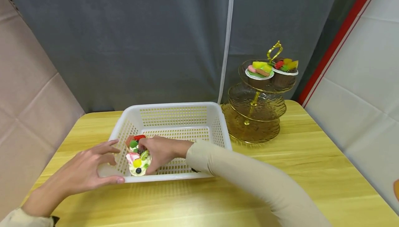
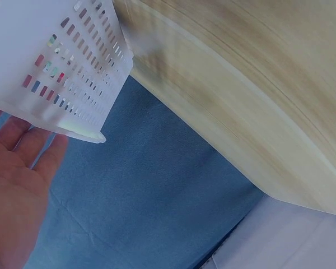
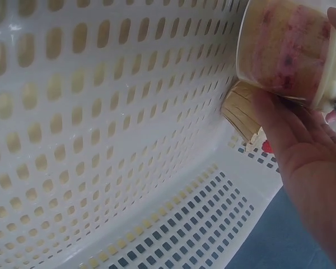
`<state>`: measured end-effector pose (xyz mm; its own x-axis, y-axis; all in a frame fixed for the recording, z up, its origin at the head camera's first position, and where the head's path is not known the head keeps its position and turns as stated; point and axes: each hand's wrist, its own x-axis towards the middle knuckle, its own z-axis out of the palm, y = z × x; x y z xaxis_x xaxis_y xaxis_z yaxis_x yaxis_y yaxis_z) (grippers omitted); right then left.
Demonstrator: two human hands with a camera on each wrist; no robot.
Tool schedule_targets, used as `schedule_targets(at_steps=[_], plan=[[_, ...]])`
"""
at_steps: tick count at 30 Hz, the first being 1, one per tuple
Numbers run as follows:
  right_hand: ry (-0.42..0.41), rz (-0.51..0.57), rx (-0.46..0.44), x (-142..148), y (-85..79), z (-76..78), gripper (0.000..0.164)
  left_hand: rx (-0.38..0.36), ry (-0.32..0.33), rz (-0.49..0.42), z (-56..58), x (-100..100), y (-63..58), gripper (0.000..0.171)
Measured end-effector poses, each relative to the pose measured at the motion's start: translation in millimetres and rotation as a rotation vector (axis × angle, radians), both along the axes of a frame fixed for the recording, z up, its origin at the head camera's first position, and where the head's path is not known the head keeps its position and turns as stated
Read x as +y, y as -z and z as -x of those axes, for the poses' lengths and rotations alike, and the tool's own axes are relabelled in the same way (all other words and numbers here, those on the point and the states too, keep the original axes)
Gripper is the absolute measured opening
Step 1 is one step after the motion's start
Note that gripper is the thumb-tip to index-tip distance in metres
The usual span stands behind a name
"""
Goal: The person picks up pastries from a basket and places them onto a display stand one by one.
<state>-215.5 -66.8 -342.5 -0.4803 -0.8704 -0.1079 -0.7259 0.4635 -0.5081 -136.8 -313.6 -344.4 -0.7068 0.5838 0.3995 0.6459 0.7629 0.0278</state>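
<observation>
Inside a white perforated plastic basket (image 1: 174, 106), my right hand (image 1: 160, 151) grips a toy cake cup (image 1: 137, 167). The cup is topped with cream, a blueberry and fruit pieces. Through its clear wall, pink and tan layers show in the right wrist view, with fingers and thumb on either side. Close behind it lies a strawberry-topped cupcake (image 1: 133, 144), whose tan pleated wrapper (image 3: 241, 109) peeks out under the cup. My left hand (image 1: 85, 166) is spread at the basket's left rim, fingers over the edge and holding nothing; in the left wrist view its fingers overlap the rim.
Right of the basket stands a three-tier amber stand (image 1: 257, 130) with gold edges and a gold handle (image 1: 275, 50). Two fruit-topped cups, one with yellow pieces (image 1: 260, 72) and one with a strawberry (image 1: 285, 73), sit on its top tier. A grey curtain (image 1: 140, 47) hangs behind the wooden table (image 1: 193, 202).
</observation>
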Motion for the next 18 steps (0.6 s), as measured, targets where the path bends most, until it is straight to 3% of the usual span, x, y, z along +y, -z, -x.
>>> schedule_targets(at_steps=[18], plan=[[0.059,0.146,-0.064,21.4,-20.4,4.5,0.067,-0.012,-0.001,-0.008,0.5,0.1,0.8,0.041]])
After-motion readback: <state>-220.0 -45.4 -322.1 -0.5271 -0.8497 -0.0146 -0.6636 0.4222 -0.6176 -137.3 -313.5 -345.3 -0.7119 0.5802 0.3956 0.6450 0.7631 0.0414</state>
